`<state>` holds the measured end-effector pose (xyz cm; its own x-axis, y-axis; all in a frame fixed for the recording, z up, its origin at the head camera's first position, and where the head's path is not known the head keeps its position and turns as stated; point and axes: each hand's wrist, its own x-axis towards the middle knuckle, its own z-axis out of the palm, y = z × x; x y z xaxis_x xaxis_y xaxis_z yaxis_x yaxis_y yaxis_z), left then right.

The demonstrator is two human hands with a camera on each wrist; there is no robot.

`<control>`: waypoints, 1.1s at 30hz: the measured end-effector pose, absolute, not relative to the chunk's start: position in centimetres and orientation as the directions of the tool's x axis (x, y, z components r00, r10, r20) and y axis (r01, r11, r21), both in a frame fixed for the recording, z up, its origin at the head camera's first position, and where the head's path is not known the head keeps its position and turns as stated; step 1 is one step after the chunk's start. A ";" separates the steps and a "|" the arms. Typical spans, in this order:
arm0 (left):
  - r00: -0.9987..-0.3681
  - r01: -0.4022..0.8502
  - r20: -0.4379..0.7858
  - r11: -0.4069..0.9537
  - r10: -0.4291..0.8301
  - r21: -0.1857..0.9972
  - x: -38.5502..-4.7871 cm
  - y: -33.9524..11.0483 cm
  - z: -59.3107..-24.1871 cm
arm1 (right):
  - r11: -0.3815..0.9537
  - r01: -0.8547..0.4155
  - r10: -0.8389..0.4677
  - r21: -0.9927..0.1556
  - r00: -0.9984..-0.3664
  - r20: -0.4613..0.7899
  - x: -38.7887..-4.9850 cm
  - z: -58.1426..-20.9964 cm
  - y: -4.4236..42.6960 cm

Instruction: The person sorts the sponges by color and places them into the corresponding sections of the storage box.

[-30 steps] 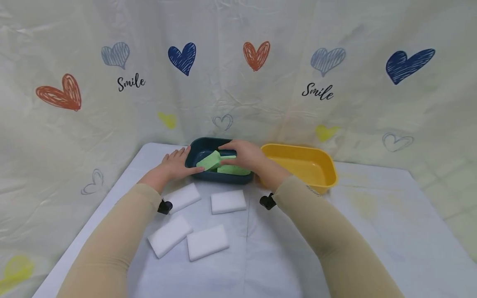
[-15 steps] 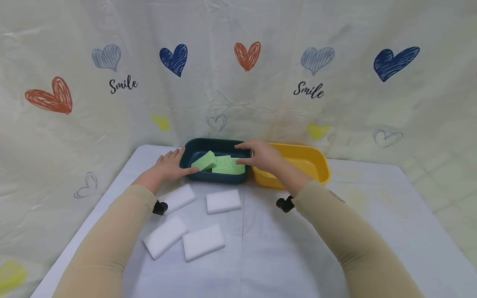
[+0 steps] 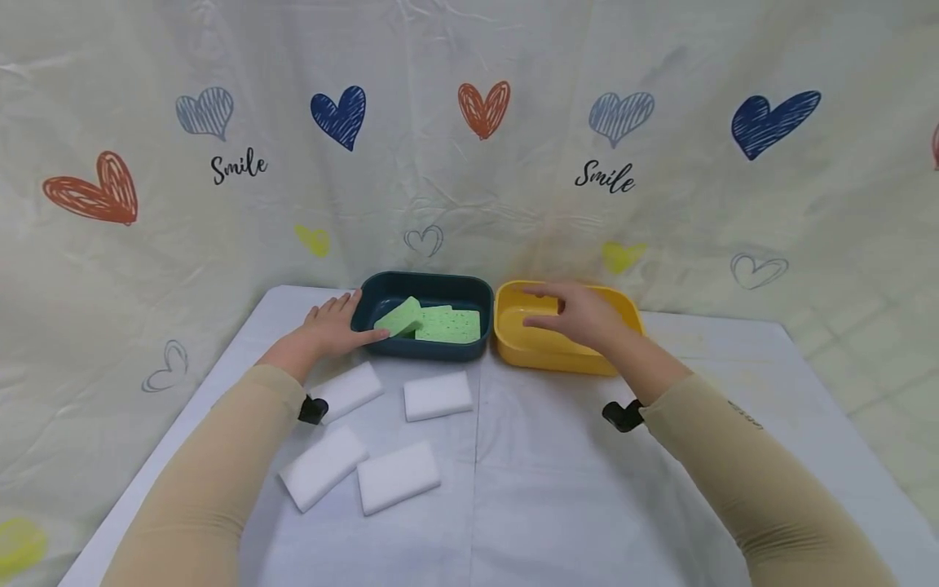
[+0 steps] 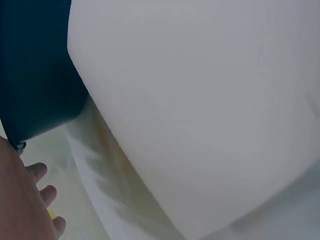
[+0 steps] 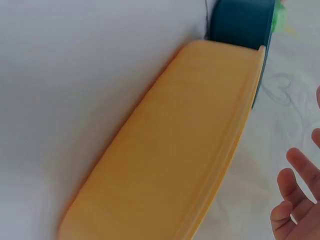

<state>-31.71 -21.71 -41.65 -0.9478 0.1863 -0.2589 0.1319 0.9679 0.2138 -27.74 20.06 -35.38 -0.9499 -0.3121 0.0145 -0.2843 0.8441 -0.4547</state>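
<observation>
A dark teal tub (image 3: pixel 433 350) stands at the back of the table. Green sponges lie in it: one tilted sponge (image 3: pixel 399 316) at the left, and flat ones (image 3: pixel 456 327) beside it. My left hand (image 3: pixel 326 329) rests at the tub's left end, its thumb over the front rim; the left wrist view shows its fingers (image 4: pixel 48 194) spread by the rim. My right hand (image 3: pixel 583 313) hovers over the yellow tub (image 3: pixel 550 357) with thumb and fingers apart, holding nothing. In the right wrist view its fingers (image 5: pixel 290 185) are loosely bent above the yellow rim.
Several white sponge blocks (image 3: pixel 438 396) lie on the table in front of the teal tub. One white block (image 4: pixel 190 100) fills much of the left wrist view. The two tubs stand side by side against a hanging sheet (image 3: pixel 440 187) printed with hearts.
My right hand has let go of a green sponge in the teal tub, then moved right to above the yellow tub. The left hand stays at the teal tub's left end.
</observation>
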 end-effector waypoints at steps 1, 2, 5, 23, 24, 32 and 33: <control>-0.948 0.134 -0.257 0.967 0.188 0.215 -31.7 -21.7 -41.6 | 0.846 -0.286 -0.308 -0.451 -0.951 0.025 -27.5 -35.5 20.7; -0.948 0.136 -0.256 0.967 0.190 0.216 -31.7 -21.7 -41.6 | 0.851 -0.281 -0.298 -0.445 -0.954 0.032 -27.3 -35.6 21.4; -0.947 0.136 -0.256 0.966 0.191 0.218 -31.6 -21.7 -41.5 | 0.864 -0.278 -0.284 -0.421 -0.957 0.049 -26.7 -36.1 23.3; -0.947 0.138 -0.255 0.963 0.196 0.230 -31.8 -21.8 -41.4 | 0.910 -0.061 -0.082 -0.410 -0.996 -0.034 -23.0 -36.5 33.0; -0.947 0.137 -0.256 0.963 0.196 0.230 -31.8 -21.8 -41.5 | 0.909 -0.056 -0.081 -0.412 -0.996 -0.045 -23.0 -36.7 33.3; -0.946 0.135 -0.260 0.964 0.194 0.229 -31.8 -21.7 -41.5 | 0.887 -0.015 -0.094 -0.462 -0.984 -0.150 -23.7 -38.6 34.8; -0.946 0.136 -0.259 0.964 0.195 0.229 -31.8 -21.7 -41.5 | 0.884 -0.009 -0.096 -0.468 -0.982 -0.162 -23.9 -39.0 34.9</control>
